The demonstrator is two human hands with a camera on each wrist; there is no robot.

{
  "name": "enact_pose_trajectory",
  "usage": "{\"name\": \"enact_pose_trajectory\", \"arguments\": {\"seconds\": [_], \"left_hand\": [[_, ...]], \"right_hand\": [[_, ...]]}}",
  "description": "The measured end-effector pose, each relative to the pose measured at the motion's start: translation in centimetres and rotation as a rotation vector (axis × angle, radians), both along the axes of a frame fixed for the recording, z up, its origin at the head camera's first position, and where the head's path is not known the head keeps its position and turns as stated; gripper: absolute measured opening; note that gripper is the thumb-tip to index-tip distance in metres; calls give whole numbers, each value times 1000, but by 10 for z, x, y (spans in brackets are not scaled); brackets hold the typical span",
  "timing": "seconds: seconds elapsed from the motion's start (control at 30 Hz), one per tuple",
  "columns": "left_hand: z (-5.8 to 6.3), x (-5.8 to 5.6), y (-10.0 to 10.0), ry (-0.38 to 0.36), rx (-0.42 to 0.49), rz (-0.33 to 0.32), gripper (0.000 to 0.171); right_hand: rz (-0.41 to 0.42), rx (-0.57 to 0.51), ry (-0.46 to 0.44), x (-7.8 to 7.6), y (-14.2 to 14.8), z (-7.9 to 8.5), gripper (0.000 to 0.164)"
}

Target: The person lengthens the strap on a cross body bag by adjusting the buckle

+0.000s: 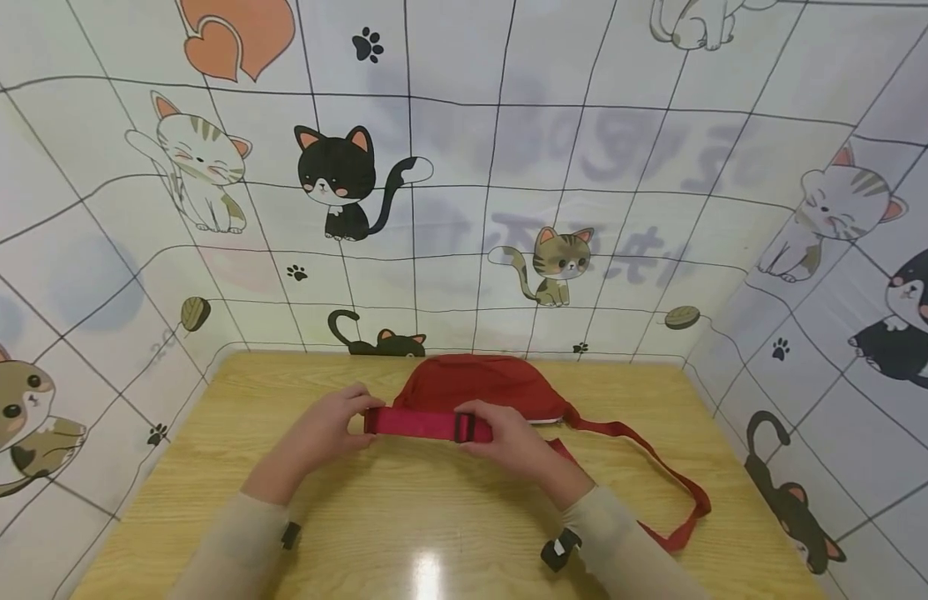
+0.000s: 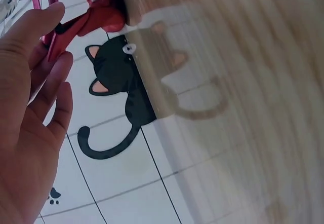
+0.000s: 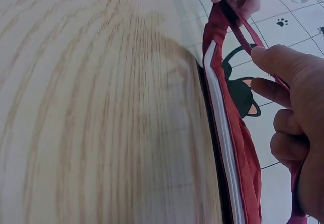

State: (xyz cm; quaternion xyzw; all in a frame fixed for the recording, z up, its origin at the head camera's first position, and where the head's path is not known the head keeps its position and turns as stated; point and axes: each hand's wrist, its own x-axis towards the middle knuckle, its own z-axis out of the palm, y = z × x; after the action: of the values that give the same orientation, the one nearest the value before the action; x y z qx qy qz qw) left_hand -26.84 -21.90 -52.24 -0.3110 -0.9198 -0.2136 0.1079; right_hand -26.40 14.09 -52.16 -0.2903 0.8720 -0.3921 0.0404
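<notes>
A red waist bag point(image 1: 482, 385) lies at the back of the table, its white zipper point(image 3: 223, 127) facing forward in the right wrist view. In front of it a pink-red strap point(image 1: 419, 422) is stretched level between both hands. My left hand point(image 1: 332, 429) pinches the strap's left end, at a dark buckle point(image 1: 371, 420), between thumb and fingers. Near a black slider point(image 1: 464, 427), my right hand point(image 1: 509, 437) pinches the other end of that stretch. The left wrist view shows the left thumb and fingertips on the strap end; the palm side of the right grip is partly hidden.
Another length of red strap point(image 1: 659, 454) trails from the bag's right end across the wooden table point(image 1: 404, 517) and loops back behind the right forearm. A cat-patterned sheet point(image 1: 464, 167) encloses the back and sides. Dark pieces point(image 1: 560, 550) sit at both sleeves.
</notes>
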Motion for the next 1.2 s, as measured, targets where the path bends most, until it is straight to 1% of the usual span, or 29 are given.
{"name": "enact_pose_trajectory", "arguments": {"seconds": [0.1,0.2,0.3,0.43,0.57,0.7,0.93,1.1,1.2], "left_hand": [[0,-3,-6,-7,-13,-10,46],[-1,-4,-10,-19,-41,0,44],[-1,-4,-11,-31,-70,8,44],[-1,-3,-11,-77,-105,25,45],[-2,-2,-12,-127,-135,47,47],[-6,-4,-14,-136,-158,48,46],[-5,-5,-15,-152,-181,45,43],[-7,-6,-17,-170,-206,56,42],[-8,-7,-18,-173,-210,50,42]], "right_hand": [[5,42,30,-1,-4,-3,52],[0,81,73,-1,-9,-4,52],[-24,117,105,2,-12,-7,50],[-45,153,89,9,-18,-11,46],[-44,168,57,17,-28,-16,44],[-55,191,60,22,-38,-21,44],[-63,219,99,27,-46,-31,43],[-70,256,134,29,-51,-33,41],[-75,279,151,31,-53,-33,41]]}}
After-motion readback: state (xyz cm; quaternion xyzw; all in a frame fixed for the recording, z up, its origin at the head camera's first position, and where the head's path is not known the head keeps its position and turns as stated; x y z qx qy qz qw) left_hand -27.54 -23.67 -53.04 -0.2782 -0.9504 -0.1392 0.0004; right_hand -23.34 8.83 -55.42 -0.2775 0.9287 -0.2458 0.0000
